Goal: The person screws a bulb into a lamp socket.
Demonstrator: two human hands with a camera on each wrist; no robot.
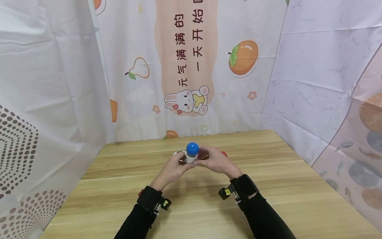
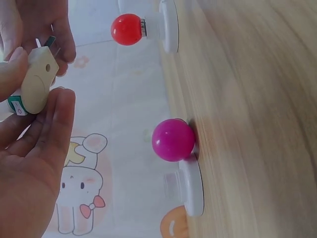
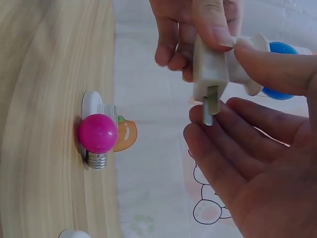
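A white plug-in lamp socket (image 1: 191,159) with a blue bulb (image 1: 192,148) is held up between both hands over the table. My left hand (image 1: 174,170) grips the plug body, thumb on one face and fingers behind; in the right wrist view its thumb (image 3: 213,25) presses near the edge. Two flat metal prongs (image 3: 211,105) stick out of the plug. My right hand (image 1: 215,160) has its thumb (image 3: 277,69) against the socket, with the fingers around the prong side. The blue bulb (image 3: 280,69) is partly hidden by that thumb in the right wrist view.
Behind the hands, a magenta bulb (image 2: 173,140) with a metal screw base (image 3: 96,160) lies beside a white lamp holder (image 2: 194,186). A red bulb (image 2: 127,29) sits in another white holder (image 2: 170,25). The wooden table (image 1: 119,199) meets a printed curtain (image 1: 134,109).
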